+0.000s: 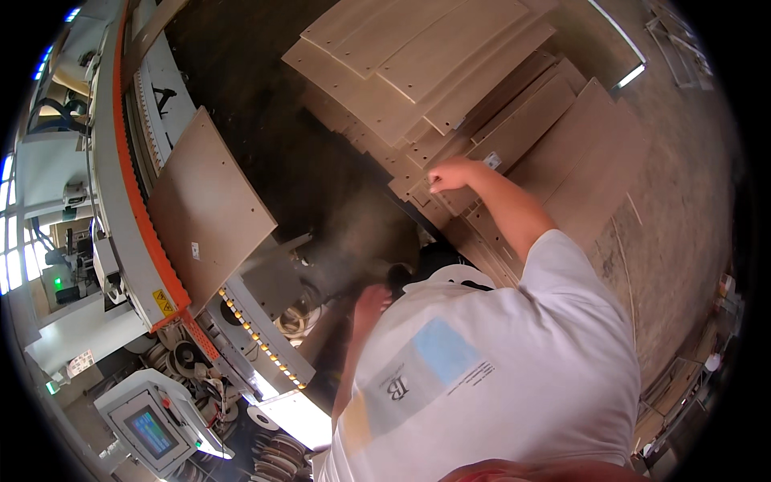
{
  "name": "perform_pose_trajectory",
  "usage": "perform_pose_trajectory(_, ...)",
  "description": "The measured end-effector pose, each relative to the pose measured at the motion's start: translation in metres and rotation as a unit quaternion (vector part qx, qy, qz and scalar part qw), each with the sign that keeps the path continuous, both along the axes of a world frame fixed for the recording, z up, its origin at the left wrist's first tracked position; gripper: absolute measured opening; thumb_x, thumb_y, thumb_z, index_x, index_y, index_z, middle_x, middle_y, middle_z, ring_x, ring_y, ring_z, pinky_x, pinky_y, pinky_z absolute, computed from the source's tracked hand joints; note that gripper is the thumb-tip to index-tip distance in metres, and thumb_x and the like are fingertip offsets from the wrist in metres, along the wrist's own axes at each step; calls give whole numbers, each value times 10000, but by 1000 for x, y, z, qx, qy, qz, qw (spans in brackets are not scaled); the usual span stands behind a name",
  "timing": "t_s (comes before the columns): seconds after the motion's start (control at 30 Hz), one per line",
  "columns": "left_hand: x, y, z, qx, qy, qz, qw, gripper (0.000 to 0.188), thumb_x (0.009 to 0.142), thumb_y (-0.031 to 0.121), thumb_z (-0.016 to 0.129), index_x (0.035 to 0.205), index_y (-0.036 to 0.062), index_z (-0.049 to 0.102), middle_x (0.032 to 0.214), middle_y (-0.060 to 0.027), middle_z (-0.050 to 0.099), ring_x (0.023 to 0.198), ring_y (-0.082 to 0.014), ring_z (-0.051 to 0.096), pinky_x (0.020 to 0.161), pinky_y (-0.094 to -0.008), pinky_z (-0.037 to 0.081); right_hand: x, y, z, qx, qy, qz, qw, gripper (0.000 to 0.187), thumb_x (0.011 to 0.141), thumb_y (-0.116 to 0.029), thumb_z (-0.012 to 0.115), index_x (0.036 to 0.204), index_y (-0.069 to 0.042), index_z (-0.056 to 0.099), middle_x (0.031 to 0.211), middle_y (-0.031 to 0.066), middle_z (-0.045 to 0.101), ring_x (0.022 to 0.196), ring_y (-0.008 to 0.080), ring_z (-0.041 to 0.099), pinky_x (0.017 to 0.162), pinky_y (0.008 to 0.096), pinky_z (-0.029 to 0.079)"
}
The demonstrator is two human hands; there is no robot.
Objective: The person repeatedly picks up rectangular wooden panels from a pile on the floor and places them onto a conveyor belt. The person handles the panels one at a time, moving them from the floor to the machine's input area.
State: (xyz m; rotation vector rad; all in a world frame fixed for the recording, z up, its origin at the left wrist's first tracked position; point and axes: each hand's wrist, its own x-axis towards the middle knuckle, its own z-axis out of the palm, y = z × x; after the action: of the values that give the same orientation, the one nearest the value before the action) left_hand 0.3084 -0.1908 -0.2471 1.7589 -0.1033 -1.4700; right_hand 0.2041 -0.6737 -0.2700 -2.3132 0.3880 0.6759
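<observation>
My right hand (pixel 452 173) is out over a stack of brown boards, its fingers curled in. A brown board with a small white label (pixel 491 161) lies right beside it. Whether the fingers hold a board edge or anything small is hidden. Close to my body on the left hangs my left hand (pixel 373 304), smeared by motion, with no held thing visible. Ahead of my right hand, wide brown boards with drilled holes (pixel 434 60) are piled in uneven layers. Another brown board (pixel 210 201) with a white label rests at an angle on the machine at left.
A long machine with an orange guard rail (pixel 132 169) runs along my left side. Its roller edge (pixel 261 337) sticks out near me. A control panel with a screen (pixel 151 430) stands at lower left, near coils of edging strip (pixel 279 459). Concrete floor (pixel 683 177) spreads right.
</observation>
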Motion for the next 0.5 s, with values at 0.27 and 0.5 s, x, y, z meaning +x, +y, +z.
perform_pose_trajectory(0.27,12,-112,88,-222,88,75,968,427,1007,188,604,1361,-41,534,1259,-110,646,1151,-206,612,987,-368,486,82,149,110,167,-166,7,972,351,894,-427,684,1054,-120,739,1064,110,721,1018,319,670,873,429,522)
perform_pose_trajectory(0.5,41,-40,82,-241,148,230,931,370,931,124,628,1274,-14,609,1205,-93,672,1080,-219,647,965,-384,502,77,149,116,8,-355,-178,918,381,886,-357,699,1174,-107,680,1150,139,698,1121,356,631,966,452,499)
